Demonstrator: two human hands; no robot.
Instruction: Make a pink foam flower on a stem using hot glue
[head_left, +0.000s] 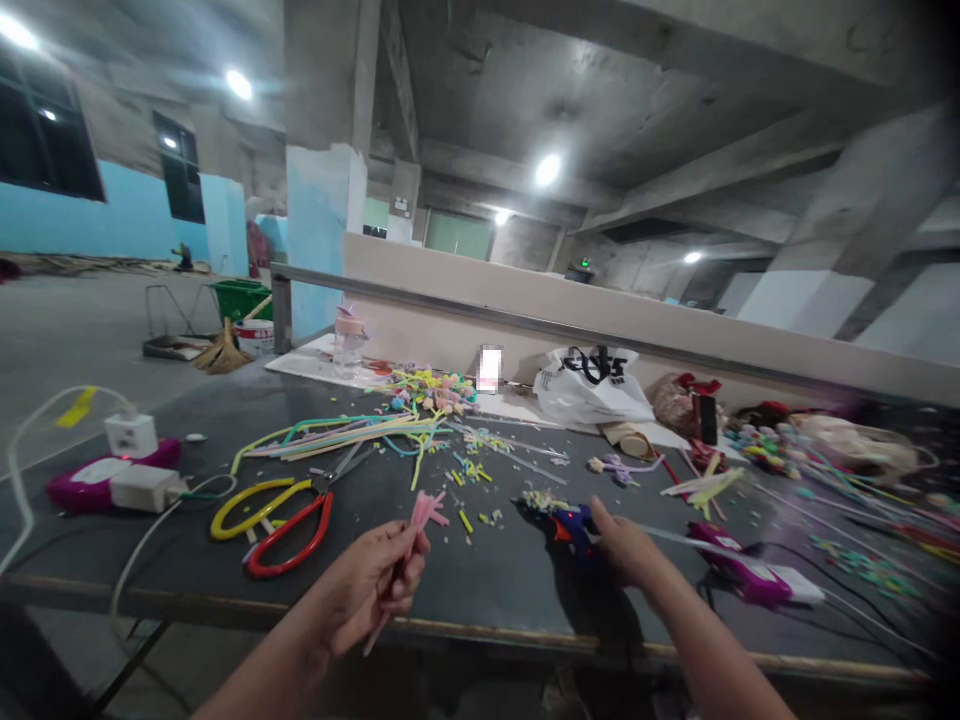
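Observation:
My left hand (371, 585) holds a small bundle of pink pipe cleaners (421, 520) above the near edge of the dark table (495, 580). My right hand (626, 548) reaches to a blue glue gun (574, 528) standing on the table, fingers touching its rear; whether it grips it is unclear. A thin glue stick (675, 540) extends right from the gun past my hand.
Red-handled and yellow-handled scissors (289, 515) lie to the left. Long coloured pipe cleaners (352, 432) and cut scraps cover the middle. A power strip with chargers (124, 470) sits far left, a pink device (739, 572) right, a white bag (589, 385) and bottle (349, 345) behind.

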